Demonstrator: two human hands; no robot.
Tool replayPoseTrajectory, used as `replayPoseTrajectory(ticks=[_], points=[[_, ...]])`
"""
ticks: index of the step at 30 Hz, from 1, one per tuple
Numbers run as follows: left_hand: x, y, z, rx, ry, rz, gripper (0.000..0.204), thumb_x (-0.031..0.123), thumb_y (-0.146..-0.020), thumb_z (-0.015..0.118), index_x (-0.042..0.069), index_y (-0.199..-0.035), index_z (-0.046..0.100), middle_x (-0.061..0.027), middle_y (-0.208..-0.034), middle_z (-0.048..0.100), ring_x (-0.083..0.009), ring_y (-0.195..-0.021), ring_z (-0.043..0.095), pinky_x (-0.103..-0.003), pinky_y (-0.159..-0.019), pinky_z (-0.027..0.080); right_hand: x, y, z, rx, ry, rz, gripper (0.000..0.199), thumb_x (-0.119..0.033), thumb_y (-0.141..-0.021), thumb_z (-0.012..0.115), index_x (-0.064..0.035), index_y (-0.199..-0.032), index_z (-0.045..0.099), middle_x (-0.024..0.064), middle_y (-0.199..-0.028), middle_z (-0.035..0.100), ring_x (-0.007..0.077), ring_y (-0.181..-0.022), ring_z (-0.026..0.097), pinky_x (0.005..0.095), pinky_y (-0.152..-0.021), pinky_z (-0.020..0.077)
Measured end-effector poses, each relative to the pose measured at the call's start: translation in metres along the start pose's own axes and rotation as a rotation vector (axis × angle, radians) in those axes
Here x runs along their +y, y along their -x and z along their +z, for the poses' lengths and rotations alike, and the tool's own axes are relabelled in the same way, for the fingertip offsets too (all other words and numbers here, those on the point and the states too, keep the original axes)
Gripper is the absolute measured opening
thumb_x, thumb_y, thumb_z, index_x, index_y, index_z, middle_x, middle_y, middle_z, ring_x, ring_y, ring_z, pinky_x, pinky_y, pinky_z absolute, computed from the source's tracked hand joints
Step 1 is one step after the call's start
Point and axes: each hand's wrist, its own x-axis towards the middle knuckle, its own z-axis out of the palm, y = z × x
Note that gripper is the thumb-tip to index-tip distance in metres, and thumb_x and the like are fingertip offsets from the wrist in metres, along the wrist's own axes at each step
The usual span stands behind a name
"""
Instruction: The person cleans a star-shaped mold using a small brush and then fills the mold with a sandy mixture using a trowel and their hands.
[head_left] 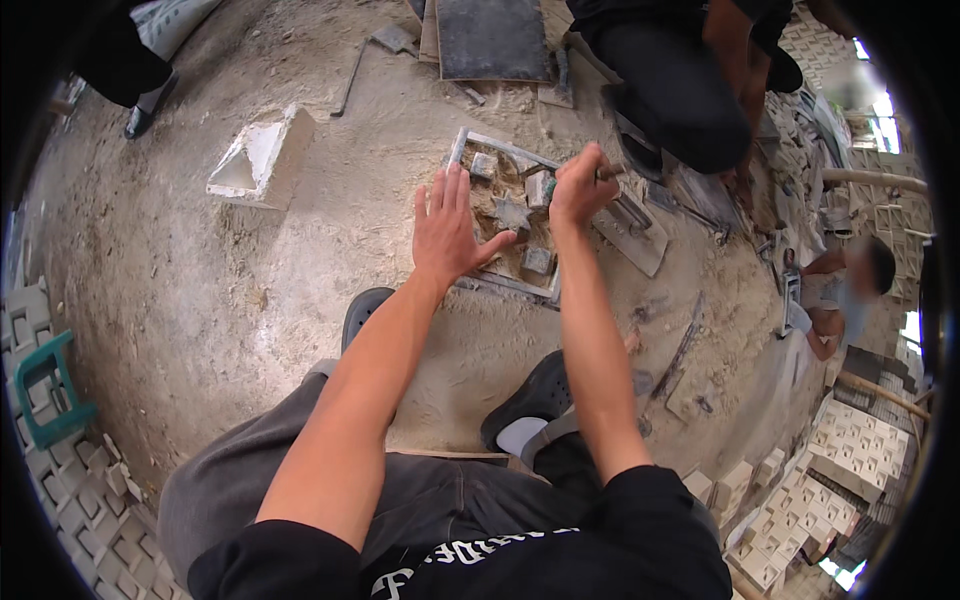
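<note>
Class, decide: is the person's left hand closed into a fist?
No, the left hand is open, thumb spread wide, at the left side of the grey rectangular frame.

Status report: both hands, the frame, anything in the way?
Left hand spread at square frame; right hand gripping slim handle. Frame on ground, star-shaped block inside. Flat trowel-like tool lying close on right.

A square grey frame [510, 149] lies around a star [511, 214] and blocks [537, 261].
</note>
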Motion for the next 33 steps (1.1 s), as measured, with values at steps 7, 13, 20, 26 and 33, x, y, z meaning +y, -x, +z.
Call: replayPoseTrajectory(ticks=[7, 13, 20, 26, 33], points=[[-0.013, 0.003, -0.002, 0.023, 0.0, -0.026, 0.114, 0.08, -0.076, 0.057, -0.004, -0.149, 0.03, -0.0179, -0.158, 0.028, -0.0325, -0.148, 0.024, -0.05, -0.12, 0.016, -0.071, -0.021, -0.005, -0.589, -0.316, 0.079, 0.044, -0.014, -0.097, 0.05, -0.0074, -0.056, 0.036, -0.0029, -0.052, 0.038, 0.0056, -0.044, 0.03, 0.028, -0.043, 0.0246], [-0.004, 0.0, -0.004, -0.002, -0.011, -0.013, 0.115, 0.079, -0.078, 0.056, -0.006, -0.15, 0.028, -0.0188, -0.158, 0.029, -0.033, -0.147, 0.025, -0.049, -0.12, 0.016, -0.009, -0.011, -0.061, -0.778, -0.213, 0.009, 0.042, -0.015, -0.096, 0.047, -0.0074, -0.057, 0.033, -0.002, -0.052, 0.036, 0.0067, -0.045, 0.03, 0.027, -0.043, 0.0236], [-0.013, 0.003, -0.001, -0.002, -0.017, -0.03, 0.114, 0.079, -0.078, 0.056, -0.006, -0.149, 0.029, -0.0185, -0.158, 0.028, -0.0321, -0.148, 0.024, -0.049, -0.12, 0.015, -0.044, -0.026, -0.058, -0.745, -0.267, 0.149, 0.041, -0.016, -0.094, 0.045, -0.0099, -0.056, 0.032, -0.0021, -0.05, 0.034, 0.0064, -0.043, 0.031, 0.0257, -0.042, 0.0227], [-0.004, 0.002, -0.001, -0.006, -0.036, -0.012, 0.114, 0.08, -0.078, 0.055, -0.005, -0.15, 0.028, -0.0183, -0.158, 0.028, -0.032, -0.147, 0.025, -0.048, -0.12, 0.016, -0.039, -0.003, -0.055, -0.384, -0.212, 0.146, 0.043, -0.022, -0.095, 0.048, -0.0124, -0.057, 0.031, -0.0024, -0.05, 0.035, 0.0069, -0.042, 0.029, 0.0261, -0.042, 0.0248], [-0.013, 0.004, -0.001, -0.001, -0.038, -0.029, 0.114, 0.078, -0.078, 0.057, -0.004, -0.15, 0.028, -0.018, -0.159, 0.028, -0.032, -0.148, 0.024, -0.048, -0.12, 0.015, -0.046, 0.018, -0.026, -0.125, -0.077, 0.191, 0.044, -0.017, -0.093, 0.052, -0.0106, -0.052, 0.037, -0.0018, -0.05, 0.039, 0.0071, -0.045, 0.034, 0.027, -0.045, 0.026]])
